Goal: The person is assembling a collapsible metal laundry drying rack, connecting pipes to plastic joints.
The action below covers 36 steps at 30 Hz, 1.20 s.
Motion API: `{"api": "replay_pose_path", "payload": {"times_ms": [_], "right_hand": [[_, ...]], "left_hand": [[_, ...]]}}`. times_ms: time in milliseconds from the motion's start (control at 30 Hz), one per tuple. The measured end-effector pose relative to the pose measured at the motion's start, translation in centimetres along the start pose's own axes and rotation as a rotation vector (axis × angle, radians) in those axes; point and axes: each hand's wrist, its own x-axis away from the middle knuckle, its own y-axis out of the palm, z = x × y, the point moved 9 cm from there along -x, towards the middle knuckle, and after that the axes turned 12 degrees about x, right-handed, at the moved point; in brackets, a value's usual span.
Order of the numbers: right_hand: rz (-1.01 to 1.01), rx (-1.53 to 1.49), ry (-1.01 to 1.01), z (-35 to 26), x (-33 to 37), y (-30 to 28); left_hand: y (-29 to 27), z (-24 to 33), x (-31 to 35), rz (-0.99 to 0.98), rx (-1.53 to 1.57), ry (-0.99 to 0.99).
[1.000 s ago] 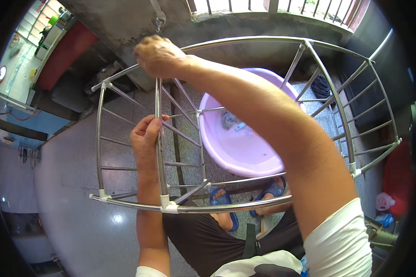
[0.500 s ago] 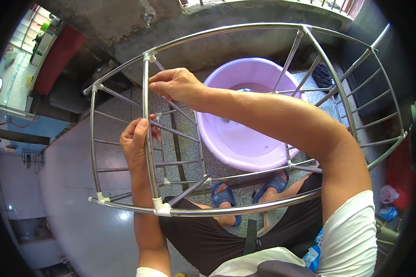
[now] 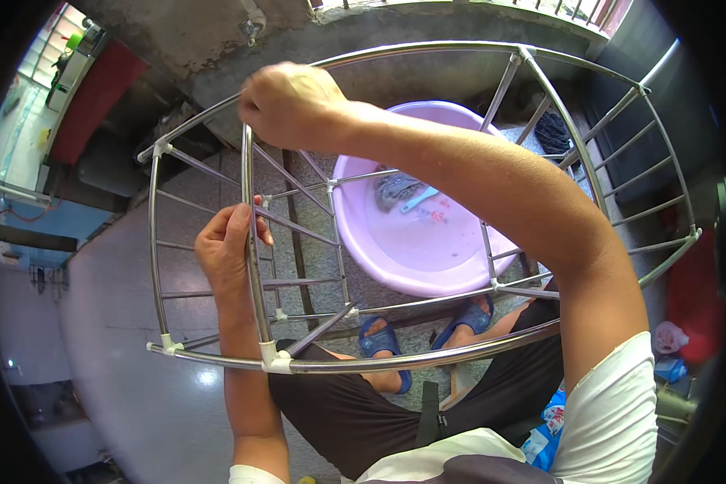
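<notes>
A silver metal-tube rack (image 3: 379, 365) with white plastic joints lies across my lap and reaches over the floor ahead. My left hand (image 3: 224, 248) grips the middle of its left crossbar, the thumb resting along the tube. Closed at the far end of that same crossbar is my right hand (image 3: 294, 105), hiding the corner joint there. My right forearm stretches across the rack from the right. Where crossbar and front rail meet, a white joint (image 3: 277, 359) shows plainly.
Beneath the rack stands a purple basin (image 3: 379, 254) holding a grey cloth (image 3: 398, 192) and a light blue brush (image 3: 419, 199). Blue sandals (image 3: 379, 339) are on my feet. A tap (image 3: 252, 31) juts from the far wall. A dark mop head (image 3: 552, 133) lies beyond the basin.
My right hand has moved up the crossbar to its far corner. My left hand keeps its hold on the tube. The rack appears slightly farther left, and more of the basin's contents shows.
</notes>
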Motion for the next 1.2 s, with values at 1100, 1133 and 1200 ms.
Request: {"api": "replay_pose_path", "payload": {"times_ms": [1100, 1133, 1200], "right_hand": [[-0.177, 0.039, -0.342, -2.3, -3.6, 4.4], [-0.087, 0.104, -0.367, -2.4, -4.3, 3.8], [0.080, 0.154, -0.331, -2.9, -6.0, 0.6]], "left_hand": [[2.9, -0.9, -4.3, 0.004, 0.136, -0.047], [3.1, -1.1, -4.3, 0.003, 0.133, -0.052], [3.6, -1.1, -3.9, -0.017, 0.086, -0.099]]}}
